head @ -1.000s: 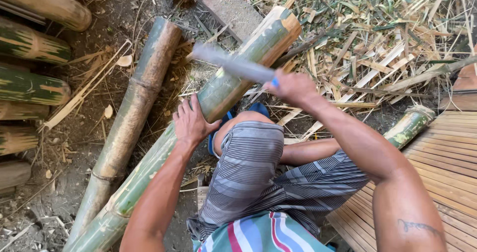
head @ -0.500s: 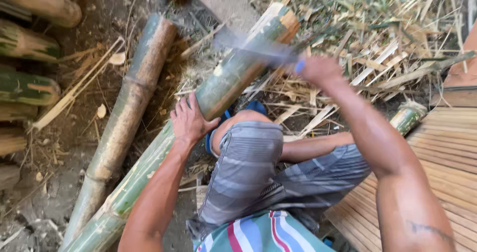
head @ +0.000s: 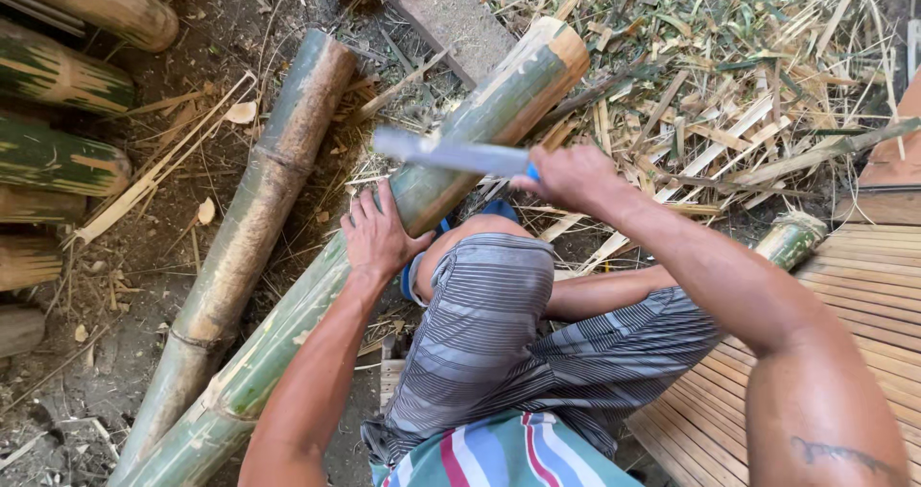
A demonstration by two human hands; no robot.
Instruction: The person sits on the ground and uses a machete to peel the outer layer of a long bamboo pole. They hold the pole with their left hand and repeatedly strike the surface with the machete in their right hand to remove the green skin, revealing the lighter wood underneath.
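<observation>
A long green bamboo pole point(head: 480, 122) slants across the ground from lower left to upper right. My left hand point(head: 379, 233) lies flat on its side, fingers spread, just left of my raised knee. My right hand point(head: 566, 175) grips the blue handle of a big knife point(head: 446, 154). The blurred grey blade points left and lies across the pole, a little above my left hand. Striped grey shorts cover my thigh below both hands.
A second, browner bamboo pole point(head: 259, 209) lies to the left. Several cut bamboo sections point(head: 62, 156) are stacked at the left edge. Split strips and shavings point(head: 729, 84) litter the upper right. A slatted bamboo platform point(head: 863, 295) is at right, a grey plank point(head: 441, 12) above.
The knife rose up and to the right half a second ago, then came back down and left onto the pole. My left hand stayed on the bamboo.
</observation>
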